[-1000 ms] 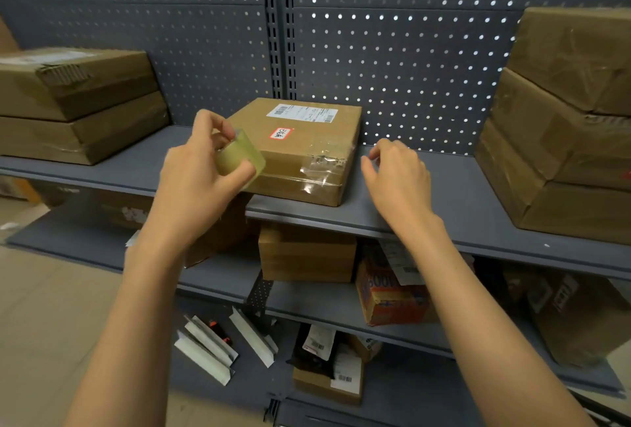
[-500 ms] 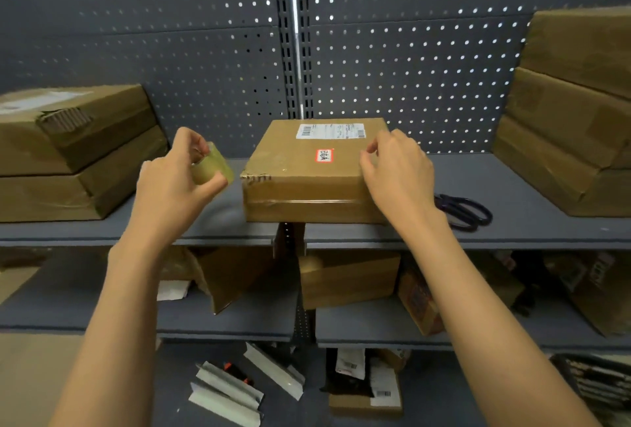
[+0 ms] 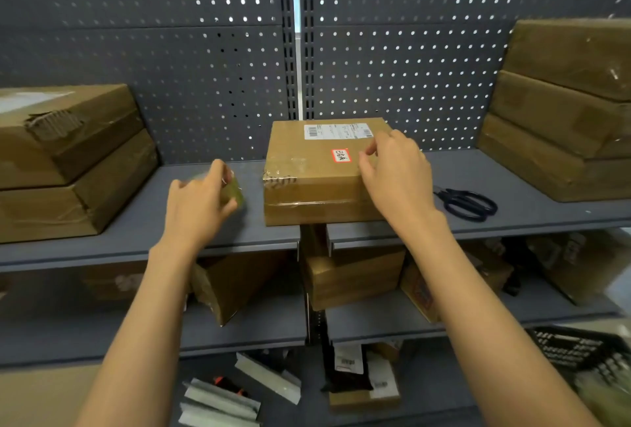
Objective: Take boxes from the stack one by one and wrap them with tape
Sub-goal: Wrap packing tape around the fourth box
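Note:
A flat cardboard box [image 3: 307, 170] with a white shipping label and a red-edged sticker lies on the grey shelf [image 3: 239, 221], clear tape across its left side. My right hand [image 3: 392, 177] rests on the box's right top edge, fingers bent over it beside the sticker. My left hand [image 3: 198, 201] grips a roll of clear tape [image 3: 235, 189] just left of the box, low over the shelf. A stack of three brown boxes [image 3: 560, 126] stands at the right; two stacked boxes [image 3: 68, 160] sit at the left.
Black scissors [image 3: 467, 204] lie on the shelf right of the box. A perforated grey back panel [image 3: 211, 61] closes the shelf behind. Lower shelves hold more cartons [image 3: 351, 276] and parcels. A black basket [image 3: 580, 351] sits low right.
The left hand has dropped with the tape roll toward the shelf surface beside the box. The right hand has stayed on the box's right top edge. The view has shifted.

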A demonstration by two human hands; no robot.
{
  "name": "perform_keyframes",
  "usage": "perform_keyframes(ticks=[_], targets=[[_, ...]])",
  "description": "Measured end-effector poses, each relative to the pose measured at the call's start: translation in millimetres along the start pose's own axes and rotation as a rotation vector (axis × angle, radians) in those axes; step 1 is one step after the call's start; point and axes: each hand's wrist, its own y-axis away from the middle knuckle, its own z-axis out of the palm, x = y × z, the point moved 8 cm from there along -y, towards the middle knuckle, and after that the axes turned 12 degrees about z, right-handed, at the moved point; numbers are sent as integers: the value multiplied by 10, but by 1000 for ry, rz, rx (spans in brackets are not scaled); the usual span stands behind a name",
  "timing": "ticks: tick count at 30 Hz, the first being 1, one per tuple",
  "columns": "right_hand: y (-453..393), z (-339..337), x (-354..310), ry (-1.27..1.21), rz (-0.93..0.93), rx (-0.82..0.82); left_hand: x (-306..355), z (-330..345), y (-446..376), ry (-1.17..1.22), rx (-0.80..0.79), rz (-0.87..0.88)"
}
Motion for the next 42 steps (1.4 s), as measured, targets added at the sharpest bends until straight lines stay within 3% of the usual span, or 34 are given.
perform_keyframes(ticks=[11,15,22,29,34,42], targets=[[17,57,61,35,-8,6,-129,211,70,9,-79,-95],[-65,18,165,85,-42,40,-9,41,-18,1,4,-95],[-302,-163,571,102,-95,37,818,-392,-324,-4,243,-25],[-560,-272,1023,78,-164,-25,1614,-350,-512,-2,280,-21],[-549,-197,1124,3,-249,-120,2065,-228,-478,50,236,-3],[-268,47,929,-269,-476,-485,2496,93,-505,96,65,122]])
